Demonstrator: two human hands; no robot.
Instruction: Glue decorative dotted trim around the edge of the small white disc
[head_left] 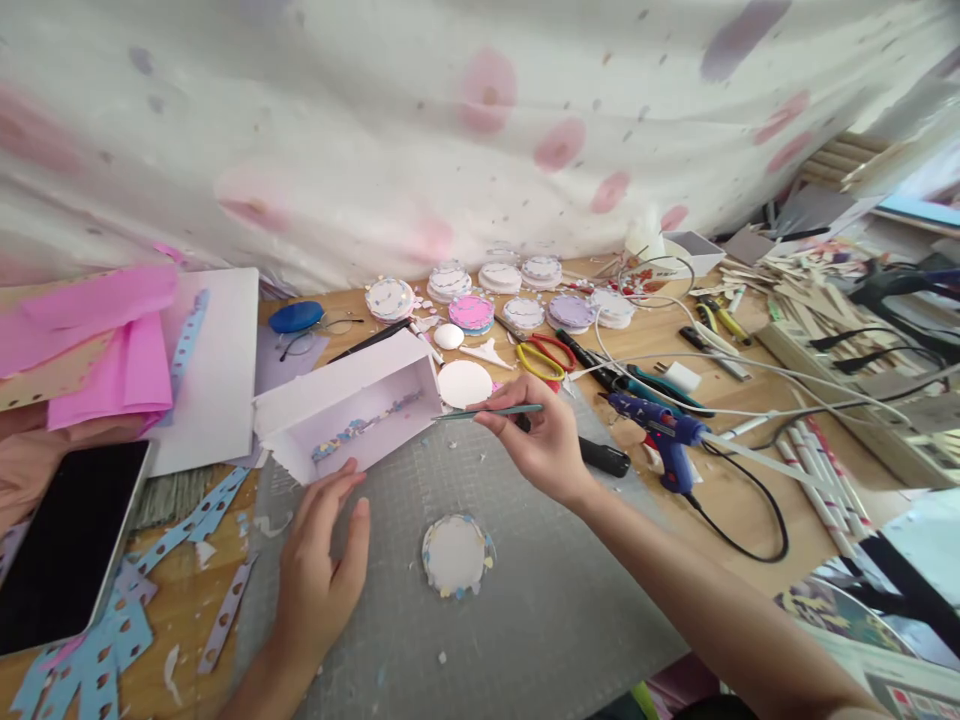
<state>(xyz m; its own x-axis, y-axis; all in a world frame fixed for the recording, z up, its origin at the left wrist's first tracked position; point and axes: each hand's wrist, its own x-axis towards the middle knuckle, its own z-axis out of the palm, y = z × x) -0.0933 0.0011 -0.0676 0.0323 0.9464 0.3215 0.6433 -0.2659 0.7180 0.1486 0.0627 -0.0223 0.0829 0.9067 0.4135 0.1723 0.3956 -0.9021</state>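
My right hand (546, 440) pinches slim teal tweezers (499, 411), their tip pointing left at the right end of a white box (345, 375). The box lies with its opening facing me, and small blue, yellow and white paper pieces (360, 432) are strewn along its inside. My left hand (322, 545) is at the box's front edge, thumb apart from the fingers; whether it touches the box I cannot tell. On the grey cutting mat (555, 620) below lies a round white disc (454, 555) rimmed with small coloured pieces.
Decorated discs (471, 313) line the back by the curtain. A blue glue gun (667, 430), yellow-handled scissors (541, 362) and white cables are on the right. A phone (71, 540), pink paper (112, 350) and punched blue strips (105, 640) lie left.
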